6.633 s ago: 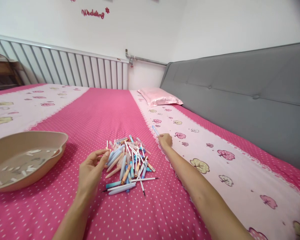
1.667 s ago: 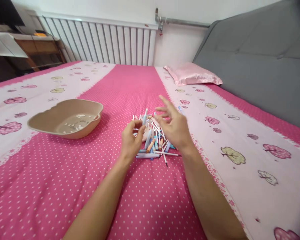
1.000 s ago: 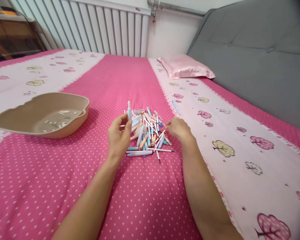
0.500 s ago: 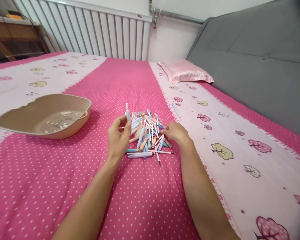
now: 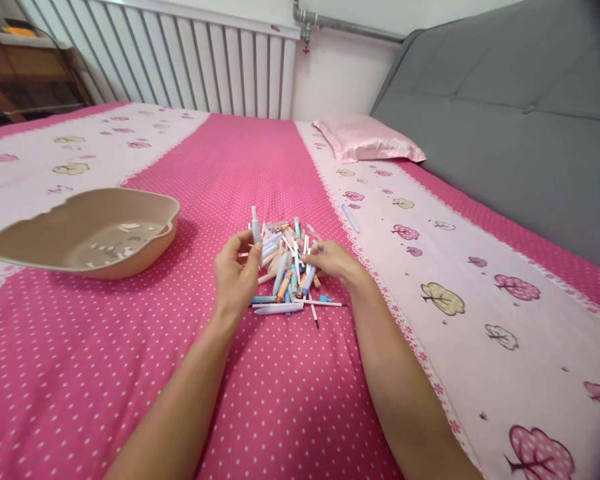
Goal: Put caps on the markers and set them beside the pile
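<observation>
A heap of pen parts (image 5: pixel 287 273), blue, orange and white barrels, caps and thin refills, lies on the pink dotted bedspread (image 5: pixel 250 167). My left hand (image 5: pixel 235 273) is at the heap's left side, its fingers pinched on a pale blue pen barrel (image 5: pixel 255 227) that stands upright. My right hand (image 5: pixel 333 260) rests on the heap's right side, fingers curled around a blue pen piece (image 5: pixel 307 280). One single pale blue pen (image 5: pixel 350 218) lies apart on the light pink strip to the right.
A beige scalloped tray (image 5: pixel 30 233) with small white bits inside sits on the bed at the left. A pink satin pillow (image 5: pixel 367 139) lies by the grey padded headboard (image 5: pixel 505 133). A white radiator (image 5: pixel 180 67) and a wooden shelf (image 5: pixel 25 70) stand behind.
My right hand has slid left into the heap and closed on a blue piece. My left hand keeps the upright barrel in the same place.
</observation>
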A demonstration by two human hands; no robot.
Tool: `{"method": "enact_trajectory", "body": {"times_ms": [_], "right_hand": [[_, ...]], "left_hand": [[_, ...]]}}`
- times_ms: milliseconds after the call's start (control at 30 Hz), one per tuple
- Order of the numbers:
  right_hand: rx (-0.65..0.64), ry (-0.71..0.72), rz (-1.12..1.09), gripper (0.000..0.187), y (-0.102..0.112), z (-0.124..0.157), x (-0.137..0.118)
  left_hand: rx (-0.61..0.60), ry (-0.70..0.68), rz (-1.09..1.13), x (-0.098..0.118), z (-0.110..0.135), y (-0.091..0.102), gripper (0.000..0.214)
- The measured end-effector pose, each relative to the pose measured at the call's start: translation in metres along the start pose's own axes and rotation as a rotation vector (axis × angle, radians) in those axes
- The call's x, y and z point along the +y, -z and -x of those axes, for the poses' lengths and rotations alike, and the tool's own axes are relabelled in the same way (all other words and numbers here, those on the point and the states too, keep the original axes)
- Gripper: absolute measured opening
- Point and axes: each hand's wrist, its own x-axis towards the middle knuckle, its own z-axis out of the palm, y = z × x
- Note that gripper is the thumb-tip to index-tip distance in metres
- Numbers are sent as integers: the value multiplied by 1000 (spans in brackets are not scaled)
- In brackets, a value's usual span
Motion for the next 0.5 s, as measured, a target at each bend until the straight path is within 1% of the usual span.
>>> {"method": "enact_trajectory", "body": {"times_ms": [100, 300, 400, 500], "right_hand": [[-10, 19, 7, 15, 2, 1, -3], [65, 48, -20, 13, 2, -4, 5], [122, 45, -30, 15, 2, -8, 10], [145, -5, -13, 23, 3, -10, 13]], "left_hand": [[-7, 3, 0, 1, 0, 0, 26], [-2, 0, 3, -1, 0, 0, 25], [8, -7, 6, -2, 0, 1, 24], [9, -7, 10, 0, 0, 1, 24]]}}
